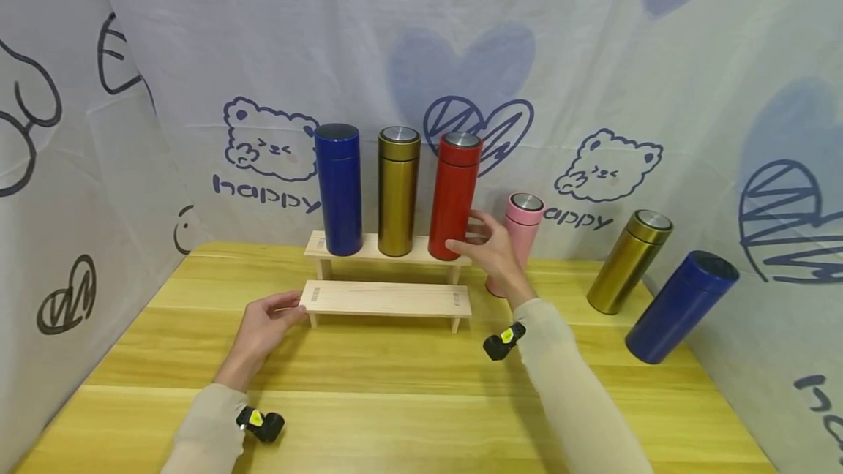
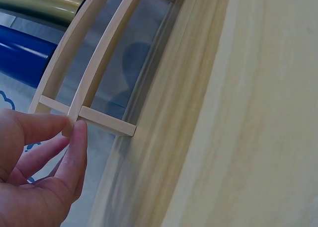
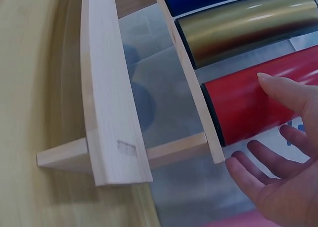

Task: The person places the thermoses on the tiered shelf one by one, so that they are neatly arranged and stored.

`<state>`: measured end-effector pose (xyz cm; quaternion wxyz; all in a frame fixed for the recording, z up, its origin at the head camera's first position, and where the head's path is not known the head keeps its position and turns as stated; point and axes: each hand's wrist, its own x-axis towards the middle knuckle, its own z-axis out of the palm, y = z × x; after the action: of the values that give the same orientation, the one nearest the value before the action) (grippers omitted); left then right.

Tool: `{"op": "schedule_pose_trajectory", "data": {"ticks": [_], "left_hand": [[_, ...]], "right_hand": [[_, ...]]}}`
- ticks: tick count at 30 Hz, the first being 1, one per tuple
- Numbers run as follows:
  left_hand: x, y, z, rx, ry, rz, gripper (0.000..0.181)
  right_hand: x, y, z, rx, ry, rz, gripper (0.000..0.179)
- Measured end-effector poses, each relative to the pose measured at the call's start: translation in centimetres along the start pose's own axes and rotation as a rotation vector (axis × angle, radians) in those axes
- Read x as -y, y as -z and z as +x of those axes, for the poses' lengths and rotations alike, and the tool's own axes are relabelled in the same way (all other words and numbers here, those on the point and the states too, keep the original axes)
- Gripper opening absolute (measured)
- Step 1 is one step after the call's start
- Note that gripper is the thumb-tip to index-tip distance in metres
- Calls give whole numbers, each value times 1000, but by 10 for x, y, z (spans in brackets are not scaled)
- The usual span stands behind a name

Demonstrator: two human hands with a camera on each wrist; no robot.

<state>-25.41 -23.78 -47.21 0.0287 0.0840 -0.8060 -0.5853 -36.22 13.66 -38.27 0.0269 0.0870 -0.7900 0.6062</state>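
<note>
A two-step wooden stand [image 1: 388, 298] sits on the table. My left hand [image 1: 263, 324] pinches the left end of its lower step between thumb and finger, as the left wrist view shows. On the upper step stand a blue thermos [image 1: 339, 196], a gold thermos [image 1: 398, 196] and, at the right end, a red thermos [image 1: 453, 200]. The thumb of my right hand [image 1: 490, 247] touches the red thermos. In the right wrist view its other fingers [image 3: 268, 160] are loosely spread, apart from the thermos near the step's end.
A pink thermos [image 1: 523, 229] stands behind my right hand. Farther right on the table [image 1: 369, 401] are another gold thermos [image 1: 626, 269] and another blue thermos [image 1: 678, 313]. A printed white cloth [image 1: 276, 42] hangs behind and on both sides.
</note>
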Motion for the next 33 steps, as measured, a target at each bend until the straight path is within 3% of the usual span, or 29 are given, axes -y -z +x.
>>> {"op": "schedule_pose_trajectory", "data": {"ticks": [14, 33], "left_hand": [[-2, 1, -2, 16, -3, -17, 45], [-2, 1, 0, 15, -3, -21, 45]], "right_hand": [[-15, 27, -18, 45, -12, -121, 72], [-31, 60, -36, 60, 7, -148, 67]]}}
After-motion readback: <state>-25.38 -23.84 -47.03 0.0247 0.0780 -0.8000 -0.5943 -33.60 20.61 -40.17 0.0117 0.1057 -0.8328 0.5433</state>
